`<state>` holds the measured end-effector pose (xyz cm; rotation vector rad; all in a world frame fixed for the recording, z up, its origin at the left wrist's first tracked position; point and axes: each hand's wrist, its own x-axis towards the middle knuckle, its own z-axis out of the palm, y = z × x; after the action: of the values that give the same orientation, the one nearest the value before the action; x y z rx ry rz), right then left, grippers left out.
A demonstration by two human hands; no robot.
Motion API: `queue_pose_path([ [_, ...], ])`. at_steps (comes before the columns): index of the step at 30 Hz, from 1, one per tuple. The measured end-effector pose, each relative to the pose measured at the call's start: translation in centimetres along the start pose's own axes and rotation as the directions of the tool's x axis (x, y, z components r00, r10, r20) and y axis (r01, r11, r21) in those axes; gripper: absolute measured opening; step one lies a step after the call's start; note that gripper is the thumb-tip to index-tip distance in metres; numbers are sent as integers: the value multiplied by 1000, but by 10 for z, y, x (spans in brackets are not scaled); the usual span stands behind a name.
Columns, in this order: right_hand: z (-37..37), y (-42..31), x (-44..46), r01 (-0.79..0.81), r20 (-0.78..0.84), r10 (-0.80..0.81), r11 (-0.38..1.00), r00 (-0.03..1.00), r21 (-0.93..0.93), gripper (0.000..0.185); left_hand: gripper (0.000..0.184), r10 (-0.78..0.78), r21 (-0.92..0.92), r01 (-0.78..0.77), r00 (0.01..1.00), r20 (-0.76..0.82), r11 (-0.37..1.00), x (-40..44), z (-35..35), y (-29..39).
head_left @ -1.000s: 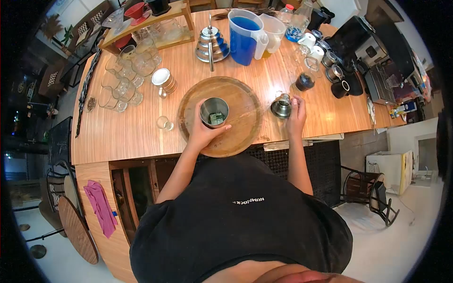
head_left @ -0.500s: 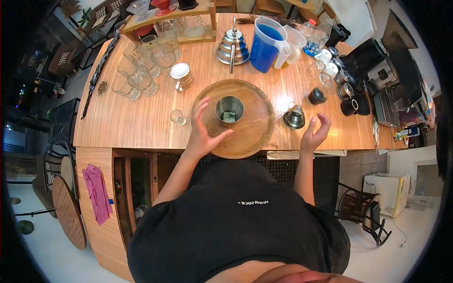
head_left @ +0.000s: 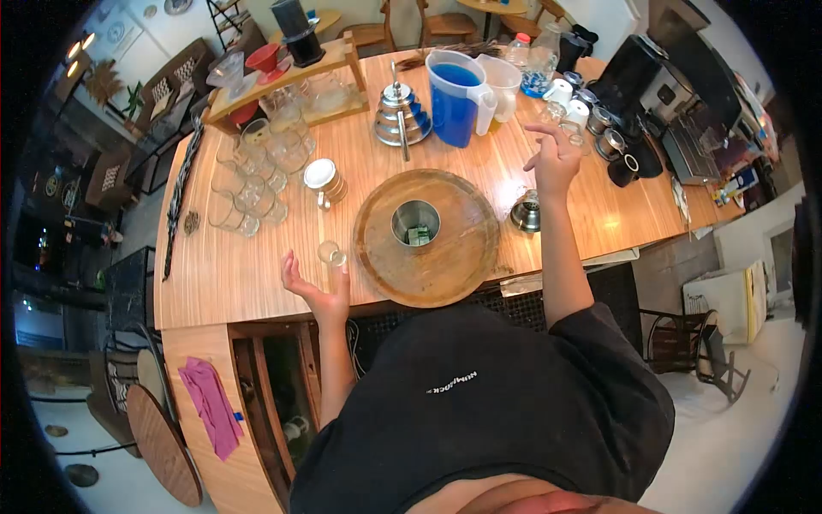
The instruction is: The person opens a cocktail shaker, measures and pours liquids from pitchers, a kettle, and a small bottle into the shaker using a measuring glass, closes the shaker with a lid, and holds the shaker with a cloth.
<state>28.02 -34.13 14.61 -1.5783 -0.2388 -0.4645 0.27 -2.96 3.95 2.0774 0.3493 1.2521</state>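
A metal cup (head_left: pixel 416 224) with ice-like cubes inside stands on the round wooden tray (head_left: pixel 462 278). My left hand (head_left: pixel 320 287) is open at the table's front edge, left of the tray, close to a small glass (head_left: pixel 329 252); it holds nothing. My right hand (head_left: pixel 555 158) is raised over the right side of the table, fingers apart and empty, near the clear glassware. Beneath my right forearm, to its left, a metal shaker top (head_left: pixel 526 212) sits on the table, partly covered by the arm.
Behind the tray stand a silver kettle (head_left: pixel 402 116) and a jug of blue liquid (head_left: pixel 455 103). Several glass mugs (head_left: pixel 248 193) and a white-lidded jar (head_left: pixel 324 182) are at the left. Black cup (head_left: pixel 624 170) and coffee machines (head_left: pixel 629 77) are at the right.
Both hands have let go of the metal cup and the shaker top. My left hand has moved left off the tray, and my right hand has reached forward over the table.
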Motion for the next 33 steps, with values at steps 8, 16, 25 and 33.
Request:
queue_pose_path([
  [8,18,21,29,-22,98,7,987,995,159,46,111,-111,-96,128,980,168,987,-4,8,-19],
  [16,66,55,56,26,298,-51,996,953,87,54,83,-323,-305,432,880,348,849,-9,16,-46],
  [25,125,55,45,-60,28,57,993,998,99,44,56,-325,-209,407,884,337,889,-8,13,-51],
  [33,112,53,15,33,-270,-6,995,963,96,47,52,-348,-240,446,866,359,862,-4,12,-32],
])
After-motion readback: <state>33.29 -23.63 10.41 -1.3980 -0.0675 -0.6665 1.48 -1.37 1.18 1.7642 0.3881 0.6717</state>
